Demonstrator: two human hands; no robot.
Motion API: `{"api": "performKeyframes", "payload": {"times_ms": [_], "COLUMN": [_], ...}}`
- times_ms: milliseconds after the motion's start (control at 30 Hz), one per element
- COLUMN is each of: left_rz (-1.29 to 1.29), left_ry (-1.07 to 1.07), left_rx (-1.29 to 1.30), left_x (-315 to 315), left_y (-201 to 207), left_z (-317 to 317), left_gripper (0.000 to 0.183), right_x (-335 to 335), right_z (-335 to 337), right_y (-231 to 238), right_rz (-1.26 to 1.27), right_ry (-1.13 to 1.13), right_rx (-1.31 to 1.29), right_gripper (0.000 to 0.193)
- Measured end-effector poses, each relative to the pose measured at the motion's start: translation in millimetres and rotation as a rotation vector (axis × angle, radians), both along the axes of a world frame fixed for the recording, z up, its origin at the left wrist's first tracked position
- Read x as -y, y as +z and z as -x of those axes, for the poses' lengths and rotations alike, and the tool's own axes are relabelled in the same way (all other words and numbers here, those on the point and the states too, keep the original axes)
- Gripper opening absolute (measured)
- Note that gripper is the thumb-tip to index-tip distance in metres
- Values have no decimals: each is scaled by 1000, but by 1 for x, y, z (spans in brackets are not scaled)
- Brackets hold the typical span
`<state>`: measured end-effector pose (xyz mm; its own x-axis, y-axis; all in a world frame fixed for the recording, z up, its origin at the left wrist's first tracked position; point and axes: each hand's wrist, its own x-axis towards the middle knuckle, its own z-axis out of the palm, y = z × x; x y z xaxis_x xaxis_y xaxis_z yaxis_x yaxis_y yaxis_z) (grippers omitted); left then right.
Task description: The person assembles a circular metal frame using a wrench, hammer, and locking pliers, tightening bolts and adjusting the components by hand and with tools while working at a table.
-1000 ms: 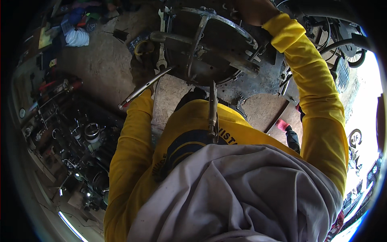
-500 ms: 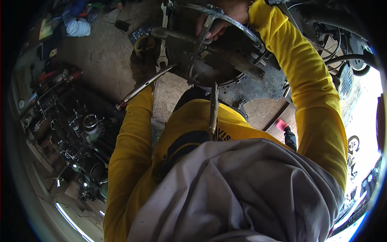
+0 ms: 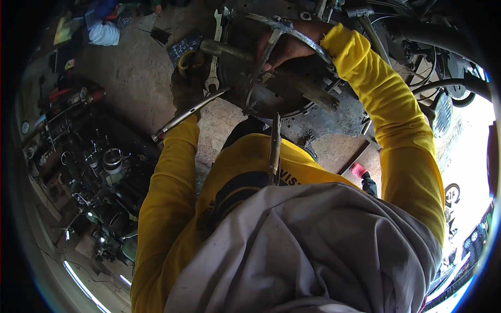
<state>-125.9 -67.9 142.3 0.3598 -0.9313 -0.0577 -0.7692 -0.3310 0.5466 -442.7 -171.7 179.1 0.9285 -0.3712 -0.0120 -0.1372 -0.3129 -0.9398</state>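
My right hand [image 3: 295, 44] reaches under a curved metal frame [image 3: 284, 26] and over a dark round metal drum [image 3: 237, 78]. Shadow and a frame bar hide most of its fingers. In a dark glove, my left hand [image 3: 187, 86] is beside the drum, close to a yellow ring-shaped thing [image 3: 189, 61]; its grip is too dark to make out. A combination spanner [image 3: 214, 65] stands between that hand and the drum. A thick round bar [image 3: 225, 50] crosses the drum's left edge, and a flat worn bar [image 3: 313, 94] lies across its right side.
A metal tube [image 3: 190, 111] slants past my left wrist; another slim metal piece [image 3: 275, 148] points at my body. Machine parts [image 3: 112, 172] crowd the left. Hoses [image 3: 443, 86] and machinery stand at the right. A dark plate with markings [image 3: 185, 48] lies on the floor.
My right hand has drawn down and inward under the frame, its fingers now lower and more shaded. My left hand stays by the yellow ring. The whole view has shifted slightly.
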Motion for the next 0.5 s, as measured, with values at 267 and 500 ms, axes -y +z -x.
{"api": "performKeyframes", "payload": {"times_ms": [267,500], "left_rz": [-2,88], "left_ry": [61,-69], "left_rx": [-38,-102], "left_x": [-2,2], "left_y": [-9,-9], "left_z": [-5,-5], "left_gripper": [57,58], "right_x": [53,82], "right_z": [41,49], "right_y": [-29,-26], "right_rz": [798,874], "right_ry": [-292,-561], "right_rx": [194,-811], "right_gripper": [24,25]}}
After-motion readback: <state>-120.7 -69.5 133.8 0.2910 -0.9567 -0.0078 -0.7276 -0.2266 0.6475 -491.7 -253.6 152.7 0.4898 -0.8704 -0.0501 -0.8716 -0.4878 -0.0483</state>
